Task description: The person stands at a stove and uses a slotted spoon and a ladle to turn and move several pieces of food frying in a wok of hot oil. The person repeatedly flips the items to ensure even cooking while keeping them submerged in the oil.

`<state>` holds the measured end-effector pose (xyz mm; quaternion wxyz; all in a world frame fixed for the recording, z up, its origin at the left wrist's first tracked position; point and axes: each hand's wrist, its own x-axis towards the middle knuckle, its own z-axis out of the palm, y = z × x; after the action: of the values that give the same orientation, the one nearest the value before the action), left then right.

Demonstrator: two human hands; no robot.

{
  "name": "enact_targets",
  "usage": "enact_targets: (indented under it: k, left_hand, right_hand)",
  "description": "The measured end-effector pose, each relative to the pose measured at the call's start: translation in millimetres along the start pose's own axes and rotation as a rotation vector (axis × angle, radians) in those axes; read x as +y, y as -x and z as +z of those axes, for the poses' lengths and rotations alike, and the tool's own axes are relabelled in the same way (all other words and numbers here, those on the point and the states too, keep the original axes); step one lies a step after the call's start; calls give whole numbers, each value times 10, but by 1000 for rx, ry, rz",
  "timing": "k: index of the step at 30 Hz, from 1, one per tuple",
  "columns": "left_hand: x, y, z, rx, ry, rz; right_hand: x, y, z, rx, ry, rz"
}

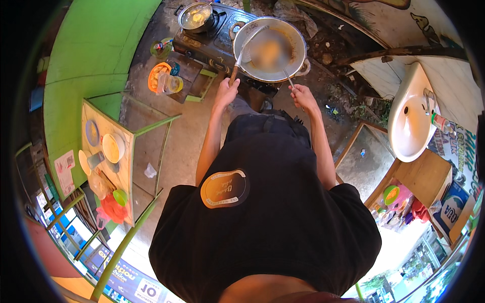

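Observation:
My left hand (227,92) grips the wooden handle of a metal skimmer (234,72), whose head reaches into a wide metal pan (301,41) at the left side. My right hand (303,97) is closed around a thin metal utensil (289,79); its far end dips towards the pan and cannot be made out. Yellowish food (272,49) lies in the middle of the pan, blurred. Beneath the pan is a dark gas stove (206,51). On its left burner stands a smaller pot (196,19) with liquid and pale yellow pieces inside.
Left of the stove, a low table (187,77) bears an orange basket (153,77) of food pieces and a clear plastic container (170,83). A higher table (127,178) with bowls stands at the left. On the right are a white washbasin (407,132) and a wooden cabinet (424,170).

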<state>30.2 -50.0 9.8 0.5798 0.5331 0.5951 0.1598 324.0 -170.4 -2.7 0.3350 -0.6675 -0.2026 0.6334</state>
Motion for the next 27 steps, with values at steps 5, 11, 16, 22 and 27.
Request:
enact_targets:
  k: [5, 11, 16, 22, 27]
  left_hand:
    - [215, 194, 62, 236, -374, 189]
    - [121, 283, -20, 285, -334, 145]
    - [13, 230, -118, 270, -228, 142]
    - [-135, 55, -257, 218, -118, 81]
    - [-114, 6, -401, 152, -60, 57]
  right_hand:
    - [75, -52, 9, 25, 30, -24]
    - [127, -76, -74, 198, 137, -174]
    - [248, -221, -249, 326, 198, -222]
    - [302, -139, -271, 156, -79, -41]
    - [203, 190, -166, 213, -32, -103]
